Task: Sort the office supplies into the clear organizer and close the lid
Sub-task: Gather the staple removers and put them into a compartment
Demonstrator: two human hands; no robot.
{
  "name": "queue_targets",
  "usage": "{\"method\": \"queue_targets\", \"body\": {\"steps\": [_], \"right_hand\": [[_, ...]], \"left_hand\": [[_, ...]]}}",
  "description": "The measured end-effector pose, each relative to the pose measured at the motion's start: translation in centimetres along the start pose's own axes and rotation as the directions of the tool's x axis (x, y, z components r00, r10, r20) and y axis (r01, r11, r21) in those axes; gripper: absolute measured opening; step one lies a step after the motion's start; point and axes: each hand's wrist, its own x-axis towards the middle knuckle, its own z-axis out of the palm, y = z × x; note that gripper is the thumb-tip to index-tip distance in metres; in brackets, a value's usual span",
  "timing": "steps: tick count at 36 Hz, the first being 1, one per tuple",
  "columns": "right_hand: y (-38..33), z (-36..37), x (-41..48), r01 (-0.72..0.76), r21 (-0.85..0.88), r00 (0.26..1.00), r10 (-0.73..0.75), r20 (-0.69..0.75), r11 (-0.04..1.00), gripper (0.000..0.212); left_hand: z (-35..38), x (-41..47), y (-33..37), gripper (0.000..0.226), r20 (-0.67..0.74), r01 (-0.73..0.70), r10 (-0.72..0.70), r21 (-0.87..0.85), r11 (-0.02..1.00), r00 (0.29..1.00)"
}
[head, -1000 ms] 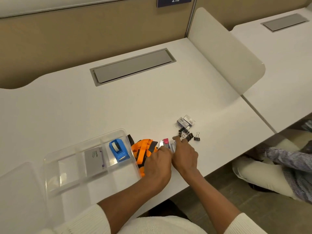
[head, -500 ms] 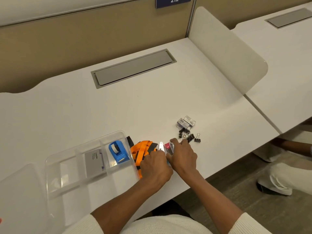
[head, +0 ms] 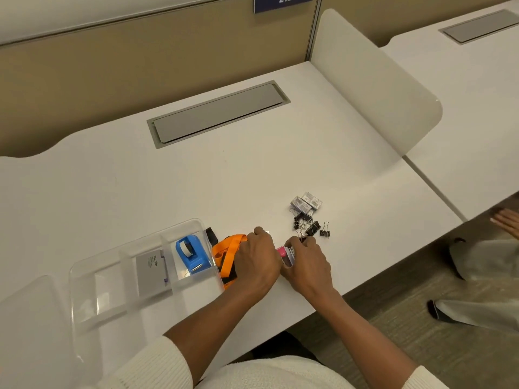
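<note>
The clear organizer (head: 84, 279) sits open at the desk's front left, its lid (head: 31, 327) laid flat to the left. Inside are a blue tape dispenser (head: 193, 255) and a grey notepad (head: 151, 272). An orange lanyard (head: 227, 251) lies just right of the organizer. My left hand (head: 258, 262) rests over the lanyard's right side, fingers curled. My right hand (head: 309, 265) touches it, and both close around a small pink and white item (head: 285, 255). Black binder clips (head: 309, 227) and small staple boxes (head: 306, 203) lie beyond my right hand.
A grey cable hatch (head: 219, 113) is set in the white desk (head: 196, 175). A curved white divider (head: 373, 82) stands along the right side. Another person's legs (head: 483, 279) and hand (head: 505, 220) show at the right, below the neighbouring desk.
Both hands closed in together on the pink and white item beside the lanyard. The other person's legs shifted at the right; the camera view drifted slightly.
</note>
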Motion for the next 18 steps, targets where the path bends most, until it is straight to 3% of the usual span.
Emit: {"method": "queue_targets", "body": {"steps": [7,13,18], "right_hand": [[0.7,0.0,-1.1,-0.036,0.001,0.999,0.036,0.001,0.999,0.056],[0.9,0.1,-1.5,-0.053,-0.006,0.999,0.053,0.008,0.999,0.059],[0.9,0.2,-1.6,-0.055,-0.024,0.998,0.056,0.004,0.998,0.058]], "left_hand": [[1.0,0.4,0.6,0.052,0.0,0.003,-0.003,0.072,0.997,1.0],[0.9,1.4,0.8,0.024,0.024,-0.037,0.035,0.092,0.995,0.999],[0.3,1.8,1.3,0.018,0.049,-0.034,0.031,0.05,0.998,0.998]]}}
